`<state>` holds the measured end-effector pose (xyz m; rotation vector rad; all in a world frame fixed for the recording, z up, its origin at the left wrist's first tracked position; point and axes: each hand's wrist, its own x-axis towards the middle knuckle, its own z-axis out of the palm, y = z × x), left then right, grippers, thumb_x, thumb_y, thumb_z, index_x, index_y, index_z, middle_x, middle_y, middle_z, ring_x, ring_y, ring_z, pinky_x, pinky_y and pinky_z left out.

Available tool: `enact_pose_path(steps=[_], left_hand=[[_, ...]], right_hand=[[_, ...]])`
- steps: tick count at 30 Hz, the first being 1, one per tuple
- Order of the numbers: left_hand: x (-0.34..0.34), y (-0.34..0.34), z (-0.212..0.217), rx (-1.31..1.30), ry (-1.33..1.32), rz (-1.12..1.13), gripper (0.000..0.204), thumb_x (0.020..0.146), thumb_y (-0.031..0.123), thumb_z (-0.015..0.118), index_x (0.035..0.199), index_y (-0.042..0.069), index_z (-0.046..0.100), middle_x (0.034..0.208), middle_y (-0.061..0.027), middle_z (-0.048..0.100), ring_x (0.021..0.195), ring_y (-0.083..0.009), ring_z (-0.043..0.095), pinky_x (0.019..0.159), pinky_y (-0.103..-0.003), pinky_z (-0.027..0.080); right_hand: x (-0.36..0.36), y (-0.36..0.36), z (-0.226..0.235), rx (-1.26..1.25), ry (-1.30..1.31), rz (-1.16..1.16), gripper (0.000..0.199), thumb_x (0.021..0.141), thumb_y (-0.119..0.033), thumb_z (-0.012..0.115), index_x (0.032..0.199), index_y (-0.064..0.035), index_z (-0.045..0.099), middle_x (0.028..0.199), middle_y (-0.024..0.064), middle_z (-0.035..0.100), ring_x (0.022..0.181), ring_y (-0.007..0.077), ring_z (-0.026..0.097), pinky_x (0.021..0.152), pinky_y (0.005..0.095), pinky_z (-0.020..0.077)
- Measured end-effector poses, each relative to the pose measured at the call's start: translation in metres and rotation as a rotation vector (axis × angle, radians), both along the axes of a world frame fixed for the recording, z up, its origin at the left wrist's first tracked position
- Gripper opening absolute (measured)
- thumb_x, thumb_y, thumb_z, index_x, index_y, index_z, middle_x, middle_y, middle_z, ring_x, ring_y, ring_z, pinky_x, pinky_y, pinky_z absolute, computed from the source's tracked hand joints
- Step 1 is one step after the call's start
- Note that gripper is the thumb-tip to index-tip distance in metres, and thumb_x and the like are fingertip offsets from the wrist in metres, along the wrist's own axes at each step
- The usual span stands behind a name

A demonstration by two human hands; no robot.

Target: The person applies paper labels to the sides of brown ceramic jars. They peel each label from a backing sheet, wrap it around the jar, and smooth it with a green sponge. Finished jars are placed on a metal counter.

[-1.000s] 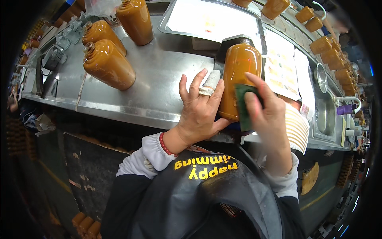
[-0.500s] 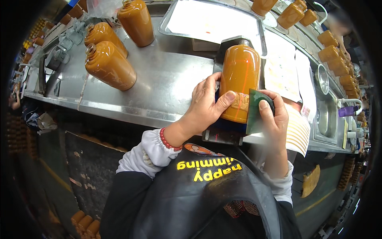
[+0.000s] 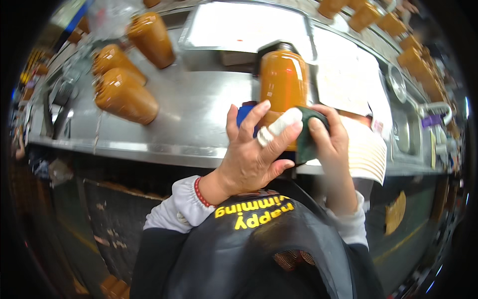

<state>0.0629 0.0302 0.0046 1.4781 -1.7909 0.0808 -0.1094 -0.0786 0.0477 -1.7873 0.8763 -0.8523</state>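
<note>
Head view, looking down over a dark apron with yellow lettering. The left hand [image 3: 251, 162] is spread, its fingers [image 3: 251, 122] fanned wide and laid against the lower front of an orange jar [image 3: 284, 84] that stands upright at the near part of the steel table [image 3: 194, 114]; one finger carries a white bandage [image 3: 279, 127]. The hand rests on the jar rather than closing around it. A blue object [image 3: 245, 112] shows just behind these fingers, too hidden to identify. The right hand [image 3: 331, 144] presses a dark green cloth [image 3: 308, 137] against the right lower side of the same jar, its fingers curled onto the cloth.

Behind the jar lies a shallow steel tray [image 3: 249, 30], brightly lit. To the right, touching the table edge, sits a stack of white paper sheets [image 3: 366, 149]. On the left of the table stand three more orange jars [image 3: 127, 97], well apart from the hands. A further row of orange jars [image 3: 413, 47] runs along the far right. A red wristband [image 3: 199, 192] circles the left wrist above a white sleeve.
</note>
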Motion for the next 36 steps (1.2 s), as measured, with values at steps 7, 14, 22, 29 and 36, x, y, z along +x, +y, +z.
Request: enact_pose_path(steps=[7, 14, 22, 29, 36], left_hand=[[0.008, -0.006, -0.026, -0.026, -0.072, 0.093, 0.077, 0.091, 0.039, 0.073, 0.151, 0.001, 0.043, 0.151, -0.0165, 0.052, 0.137, -0.0379, 0.051, 0.122, -0.063, 0.013], [0.008, 0.0, -0.046, -0.012, 0.084, 0.094, 0.075, 0.102, 0.044, 0.058, 0.154, -0.004, 0.034, 0.157, -0.0224, 0.042, 0.142, -0.0378, 0.046, 0.123, -0.057, 0.015], [0.003, 0.003, -0.046, 0.076, 0.22, 0.126, 0.075, 0.102, 0.044, 0.057, 0.153, -0.006, 0.032, 0.156, -0.0229, 0.043, 0.143, -0.0376, 0.044, 0.124, -0.054, 0.018], [-0.007, 0.003, -0.036, 0.027, 0.159, 0.116, 0.07, 0.104, 0.04, 0.055, 0.153, -0.005, 0.033, 0.156, -0.0267, 0.041, 0.145, -0.0409, 0.041, 0.123, -0.054, 0.018], [-0.053, 0.01, -0.003, -0.076, -0.058, -0.237, 0.034, 0.087, 0.022, 0.074, 0.119, 0.012, 0.072, 0.133, -0.0232, 0.058, 0.127, -0.0401, 0.047, 0.109, -0.052, 0.038]], right_hand=[[-0.07, -0.026, -0.001, -0.287, -0.01, 0.018, 0.034, 0.099, 0.007, 0.046, 0.131, 0.0031, 0.058, 0.142, 0.0226, 0.057, 0.119, 0.0226, 0.063, 0.093, 0.031, 0.0549], [-0.19, -0.014, -0.033, -0.686, 0.69, -0.071, 0.027, 0.078, 0.011, 0.06, 0.1, 0.0017, 0.072, 0.129, 0.0218, 0.064, 0.123, 0.0407, 0.058, 0.102, 0.0446, 0.0488], [-0.204, 0.023, -0.063, -0.658, 0.638, -0.208, 0.026, 0.075, 0.01, 0.064, 0.097, -0.0019, 0.072, 0.123, 0.0158, 0.065, 0.122, 0.0386, 0.058, 0.099, 0.0458, 0.0496], [-0.204, 0.017, -0.063, -0.684, 0.644, -0.259, 0.023, 0.077, 0.008, 0.064, 0.096, -0.0025, 0.072, 0.122, 0.0142, 0.064, 0.122, 0.0379, 0.057, 0.099, 0.0459, 0.0484], [-0.204, 0.013, -0.065, -0.699, 0.588, -0.179, 0.018, 0.081, 0.003, 0.065, 0.095, -0.0045, 0.072, 0.12, 0.0127, 0.064, 0.122, 0.0361, 0.057, 0.096, 0.0453, 0.0482]])
